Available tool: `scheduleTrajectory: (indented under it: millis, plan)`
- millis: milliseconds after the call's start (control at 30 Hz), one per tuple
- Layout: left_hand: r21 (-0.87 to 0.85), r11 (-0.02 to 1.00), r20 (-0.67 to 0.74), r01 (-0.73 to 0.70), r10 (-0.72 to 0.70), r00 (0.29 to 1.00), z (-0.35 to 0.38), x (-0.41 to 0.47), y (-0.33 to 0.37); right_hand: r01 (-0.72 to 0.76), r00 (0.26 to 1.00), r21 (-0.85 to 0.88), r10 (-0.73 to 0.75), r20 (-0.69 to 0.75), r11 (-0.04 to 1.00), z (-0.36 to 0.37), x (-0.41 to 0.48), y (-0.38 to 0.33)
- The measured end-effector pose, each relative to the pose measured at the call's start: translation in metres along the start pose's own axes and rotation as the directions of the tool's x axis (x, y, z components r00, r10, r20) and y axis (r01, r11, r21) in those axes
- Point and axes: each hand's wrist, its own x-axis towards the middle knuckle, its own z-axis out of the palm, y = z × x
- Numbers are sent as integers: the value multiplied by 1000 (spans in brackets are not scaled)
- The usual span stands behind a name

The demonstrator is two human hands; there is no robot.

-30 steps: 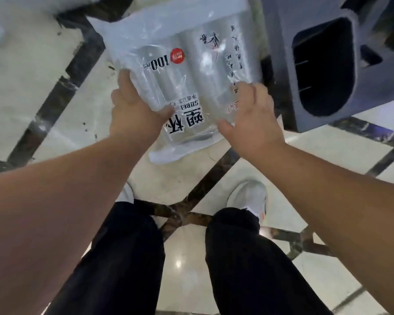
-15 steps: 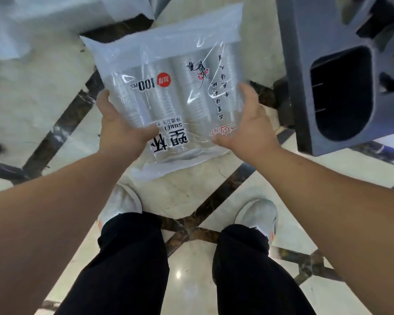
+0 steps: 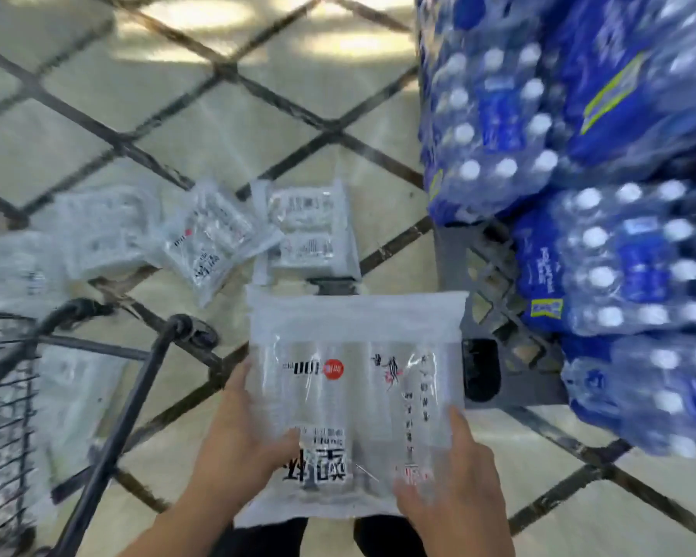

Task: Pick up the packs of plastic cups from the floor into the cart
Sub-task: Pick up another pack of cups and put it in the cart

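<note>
I hold a clear pack of plastic cups [image 3: 354, 379] with a red dot and black print in front of me, above the floor. My left hand [image 3: 238, 448] grips its lower left edge, thumb on top. My right hand [image 3: 455, 488] grips its lower right corner. The wire cart [image 3: 13, 379] stands at the lower left, its dark frame [image 3: 137, 387] just left of the pack. Several more packs of cups [image 3: 210, 243] lie on the floor beyond, among them one [image 3: 310, 231] straight ahead and one [image 3: 101, 227] further left.
Blue shrink-wrapped cases of water bottles [image 3: 603, 219] are stacked on a grey plastic pallet [image 3: 487, 315] at the right. The cream tiled floor [image 3: 226, 126] with dark diagonal lines stretches ahead. Something pale lies under the cart [image 3: 77, 396].
The view has swung up from my legs and feet to the floor ahead. The pack stays in both hands; the cart, the other packs and the water cases have come into view.
</note>
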Motion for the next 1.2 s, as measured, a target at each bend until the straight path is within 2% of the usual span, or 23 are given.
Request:
scheduleTrajectory:
  millis: [67,167,233,300,400,467,600,667,800,867,933,1033,1200]
  plan:
    - [-25,1000,-3,-10,10,1000,-38,-64,26,2,999,-22,-1,43,1000,-55,-36,-38]
    - [4,1000,-87,3,-3,996,-95,-151,52,172,985,-123,-167,55,977,-125,-82,-100]
    - [-42,999,-168,4,-11,986,-128,-197,61,268,961,-208,-247,122,941,-164,-105,-154]
    - [-119,993,-258,-28,-3,966,-159,-234,61,335,927,-297,-257,273,894,-186,-122,-204]
    - [-192,979,-395,-63,-19,919,-206,-275,56,462,877,-306,-378,297,832,-196,-140,-268]
    - [-246,965,-472,-92,-36,881,-234,-295,41,570,809,-274,-469,355,775,-190,-154,-307]
    - [-328,933,-580,-150,-73,812,-287,-330,-13,769,615,-155,-651,446,620,-157,-194,-387]
    - [-379,904,-626,-196,-94,774,-315,-346,-46,835,523,-148,-681,512,530,-122,-214,-419]
    - [-401,904,-708,-150,-202,677,-373,-380,-130,902,410,-175,-658,632,393,-31,-262,-480]
    - [-422,900,-707,-108,-252,661,-389,-390,-158,914,382,-161,-655,652,373,-2,-280,-500]
    - [-489,868,-708,-85,-338,620,-408,-395,-200,939,324,-145,-653,685,313,45,-305,-524]
    - [-574,816,-690,-67,-438,576,-431,-392,-262,947,315,-205,-593,741,247,113,-335,-554]
    - [-638,768,-650,-48,-505,567,-428,-374,-328,935,347,-265,-444,826,238,184,-361,-567]
